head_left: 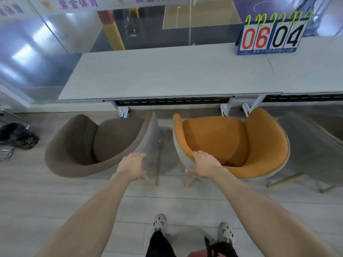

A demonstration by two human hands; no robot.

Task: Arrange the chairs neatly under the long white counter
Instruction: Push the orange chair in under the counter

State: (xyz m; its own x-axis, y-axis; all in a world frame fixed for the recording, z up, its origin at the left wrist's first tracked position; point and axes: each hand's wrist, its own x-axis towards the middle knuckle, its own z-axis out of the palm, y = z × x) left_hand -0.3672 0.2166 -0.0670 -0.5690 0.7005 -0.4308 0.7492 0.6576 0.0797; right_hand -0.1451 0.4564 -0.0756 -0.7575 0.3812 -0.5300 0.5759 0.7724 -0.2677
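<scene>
Two upholstered tub chairs, a brown fabric one on the left and an orange one with a grey shell on the right, are standing just near of the long white counter. The left hand is gripping the brown chair's back edge; the right hand is clasping the orange chair's rim. A flip scoreboard is sitting far right on the counter.

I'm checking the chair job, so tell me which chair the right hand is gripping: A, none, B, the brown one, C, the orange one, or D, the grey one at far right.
C: the right hand wraps the back rim of the orange chair, while the left hand holds the brown chair.
</scene>
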